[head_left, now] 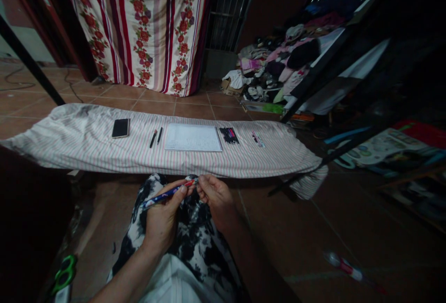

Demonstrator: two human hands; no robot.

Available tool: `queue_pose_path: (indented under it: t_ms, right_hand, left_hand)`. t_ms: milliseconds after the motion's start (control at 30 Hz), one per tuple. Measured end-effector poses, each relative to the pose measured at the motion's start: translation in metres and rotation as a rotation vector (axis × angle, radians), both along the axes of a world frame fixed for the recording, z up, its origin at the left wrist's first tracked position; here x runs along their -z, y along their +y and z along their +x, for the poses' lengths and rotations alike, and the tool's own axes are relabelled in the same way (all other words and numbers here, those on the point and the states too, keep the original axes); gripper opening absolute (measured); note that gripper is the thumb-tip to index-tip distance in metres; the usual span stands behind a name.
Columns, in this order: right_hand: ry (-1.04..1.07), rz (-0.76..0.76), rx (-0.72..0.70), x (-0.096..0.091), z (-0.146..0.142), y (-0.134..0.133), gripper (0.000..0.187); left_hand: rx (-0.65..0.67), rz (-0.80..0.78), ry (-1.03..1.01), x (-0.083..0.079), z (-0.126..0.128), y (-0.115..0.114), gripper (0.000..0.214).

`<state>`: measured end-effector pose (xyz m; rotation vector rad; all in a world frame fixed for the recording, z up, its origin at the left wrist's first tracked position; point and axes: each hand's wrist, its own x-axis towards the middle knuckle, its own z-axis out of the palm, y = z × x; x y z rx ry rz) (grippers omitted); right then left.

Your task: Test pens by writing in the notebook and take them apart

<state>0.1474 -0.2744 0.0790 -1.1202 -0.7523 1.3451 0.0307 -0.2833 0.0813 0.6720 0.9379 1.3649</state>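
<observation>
My left hand (163, 217) is closed around a blue pen (167, 194) with a red end, held over my lap. My right hand (215, 198) pinches the pen's red tip end with thumb and fingers. Both hands hover just in front of a striped cloth-covered board (87, 145). On the board lie a spiral notebook (193, 137), two dark pens (156, 137), a bundle of coloured pens (229, 135), another loose pen (258, 139) and a phone (121, 128).
A floral curtain (146, 24) hangs behind the board. A heap of clothes and shoes (275, 68) lies at the back right. Green-handled scissors (64, 273) lie on the floor at lower left, and a pen-like object (343, 266) at lower right.
</observation>
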Motion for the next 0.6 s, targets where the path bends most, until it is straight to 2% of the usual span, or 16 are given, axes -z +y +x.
queue_pose_path:
  t_ms: [200, 367, 600]
  right_hand:
    - [-0.053, 0.03, 0.002, 0.0002, 0.0042, -0.0003, 0.029]
    - [0.013, 0.03, 0.011, 0.0017, 0.0017, 0.0, 0.03]
    - [-0.042, 0.001, -0.016, 0.0018, 0.0008, 0.0005, 0.034]
  left_hand:
    - [0.002, -0.016, 0.004, 0.0042, 0.0006, -0.0004, 0.028]
    - [-0.004, -0.051, -0.04, 0.0022, 0.001, -0.0002, 0.029]
    - [-0.009, 0.044, 0.082, 0.0073, -0.0012, 0.0013, 0.025]
